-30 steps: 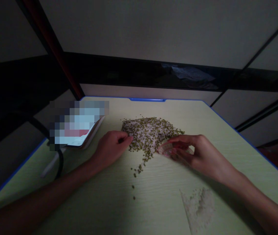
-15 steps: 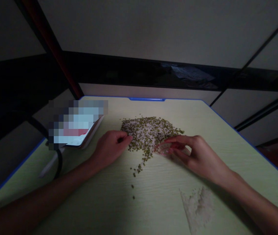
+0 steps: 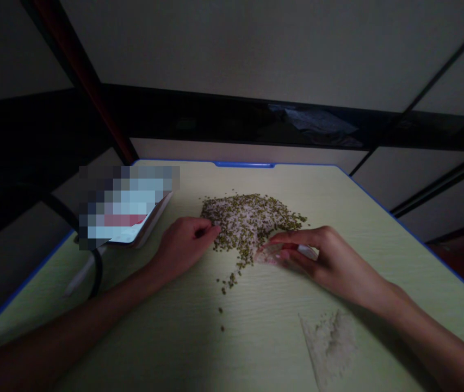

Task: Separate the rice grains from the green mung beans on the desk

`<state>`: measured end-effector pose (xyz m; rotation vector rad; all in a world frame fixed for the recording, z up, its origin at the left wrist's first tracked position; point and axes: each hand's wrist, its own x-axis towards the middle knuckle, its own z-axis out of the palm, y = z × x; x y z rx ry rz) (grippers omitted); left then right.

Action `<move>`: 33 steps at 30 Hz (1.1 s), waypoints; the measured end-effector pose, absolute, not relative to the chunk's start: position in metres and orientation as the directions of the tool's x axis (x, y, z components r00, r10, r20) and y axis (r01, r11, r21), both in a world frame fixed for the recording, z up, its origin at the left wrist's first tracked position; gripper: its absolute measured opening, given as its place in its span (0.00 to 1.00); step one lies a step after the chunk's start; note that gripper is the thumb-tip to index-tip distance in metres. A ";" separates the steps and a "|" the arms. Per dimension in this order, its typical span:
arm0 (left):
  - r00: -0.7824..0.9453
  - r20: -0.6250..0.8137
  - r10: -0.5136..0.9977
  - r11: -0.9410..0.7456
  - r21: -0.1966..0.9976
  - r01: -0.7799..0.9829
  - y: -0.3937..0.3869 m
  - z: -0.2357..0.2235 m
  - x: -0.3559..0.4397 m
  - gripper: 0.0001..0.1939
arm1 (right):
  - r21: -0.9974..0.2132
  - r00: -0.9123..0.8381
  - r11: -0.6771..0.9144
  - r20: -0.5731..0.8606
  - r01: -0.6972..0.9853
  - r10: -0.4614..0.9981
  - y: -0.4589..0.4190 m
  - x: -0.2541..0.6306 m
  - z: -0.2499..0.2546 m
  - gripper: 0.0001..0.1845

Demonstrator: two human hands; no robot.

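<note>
A mixed pile of green mung beans and white rice-like grains [image 3: 252, 215] lies mid-table. My left hand [image 3: 185, 242] rests at the pile's left edge, fingers curled in and thumb against the index finger; whatever they may hold is hidden. On the right, my right hand [image 3: 321, 253] pinches a small clear plastic bag [image 3: 267, 253] with reddish marks, between thumb and fingers. The bag's mouth lies against the pile's lower right edge. Nearer to me, a flat clear bag with whitish grains [image 3: 333, 343] lies on the table.
The pale wooden table [image 3: 166, 337] has a blue rim. At the left stands a tilted device with a lit, blurred screen [image 3: 134, 207], with a dark cable [image 3: 99, 269] beside it. Loose beans [image 3: 232, 280] trail from the pile towards me. Cabinet panels [image 3: 235, 54] rise behind.
My right hand and the clear bag have shifted slightly left against the pile, and the bag's shape has changed a little. My left hand keeps its place at the pile's edge.
</note>
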<state>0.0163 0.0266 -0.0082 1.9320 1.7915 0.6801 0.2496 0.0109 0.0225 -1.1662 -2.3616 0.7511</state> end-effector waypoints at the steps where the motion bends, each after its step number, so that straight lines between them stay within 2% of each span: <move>1: 0.051 0.073 0.996 -0.085 0.605 0.792 0.026 -0.008 0.016 0.18 | -0.627 -0.578 0.507 0.108 0.592 0.809 0.011 0.250 0.023 0.19; 13: 0.056 0.079 0.995 -0.093 0.608 0.788 0.026 -0.010 0.015 0.18 | -0.675 -0.655 0.524 0.079 0.520 0.751 0.009 0.247 0.026 0.19; 25: 0.060 0.081 0.995 -0.096 0.598 0.796 0.027 -0.009 0.016 0.18 | -0.594 -0.552 0.510 0.130 0.622 0.824 0.008 0.248 0.021 0.20; 33: 0.054 0.082 0.995 -0.093 0.606 0.790 0.027 -0.008 0.016 0.18 | -0.606 -0.546 0.511 0.146 0.610 0.825 0.007 0.244 0.021 0.20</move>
